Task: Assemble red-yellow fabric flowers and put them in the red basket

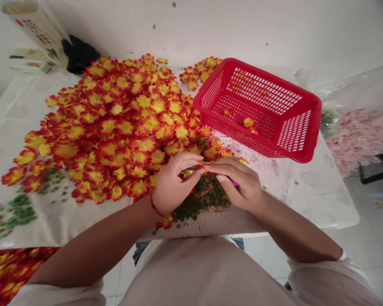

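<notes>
Here, at the grip: the left hand [175, 180] and right hand [238, 180] meet at the fingertips, over the near part of the tabletop [322, 195].
Left grip: thumb and fingers pinching what looks like a small flower piece [188, 173], its yellow showing in the gap between them.
Right grip: thumb and forefinger drawn together, with a small purple object [234, 182] lodged between them; its full shape is hidden.
Flower piece and fingertips: it lies within the curl of the left hand, just left of where the two hands meet, so the left is nearer; which way its long axis runs cannot be told.
Green bits: a dark, loose scatter [210, 197] directly below and between the hands.
Petal heap: a broad mound of red-edged yellow flowers [124, 127], beyond the hands and spreading left, nearer the left hand.
Red basket: a slotted plastic basket [242, 138], beyond and to the right, nearer the right hand; its long axis slants from upper left to lower right, and a few flowers lie inside.
Far right: pale pink blossoms [364, 136] beside clear plastic, past the tabletop's edge.
</notes>
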A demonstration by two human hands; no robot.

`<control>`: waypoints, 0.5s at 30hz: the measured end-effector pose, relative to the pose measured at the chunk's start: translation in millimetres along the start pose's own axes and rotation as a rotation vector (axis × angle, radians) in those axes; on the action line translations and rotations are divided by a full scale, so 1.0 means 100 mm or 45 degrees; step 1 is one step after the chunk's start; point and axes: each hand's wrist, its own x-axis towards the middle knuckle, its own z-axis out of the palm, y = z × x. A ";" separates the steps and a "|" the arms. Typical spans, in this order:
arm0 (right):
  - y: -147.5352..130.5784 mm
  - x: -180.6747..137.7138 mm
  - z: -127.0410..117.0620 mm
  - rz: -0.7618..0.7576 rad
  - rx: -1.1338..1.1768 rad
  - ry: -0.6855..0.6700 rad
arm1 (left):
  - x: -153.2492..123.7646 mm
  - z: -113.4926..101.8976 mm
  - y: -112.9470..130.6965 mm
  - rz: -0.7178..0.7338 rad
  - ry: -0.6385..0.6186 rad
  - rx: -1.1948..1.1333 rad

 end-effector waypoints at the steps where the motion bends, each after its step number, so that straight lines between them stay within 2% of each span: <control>1: -0.01 0.00 0.01 0.011 -0.029 0.010 | 0.00 0.00 0.00 -0.013 0.000 -0.017; 5: -0.02 0.01 0.04 0.045 -0.141 0.059 | 0.00 0.02 0.02 -0.042 -0.017 -0.085; 8: -0.01 -0.01 0.04 0.036 -0.171 0.077 | -0.01 0.02 0.04 0.006 -0.030 -0.108; 12: 0.00 -0.04 0.03 0.076 -0.038 -0.015 | -0.03 0.01 0.08 0.090 -0.060 -0.053; 15: 0.01 -0.05 0.03 0.115 0.071 -0.043 | -0.04 -0.03 0.13 0.187 -0.171 0.109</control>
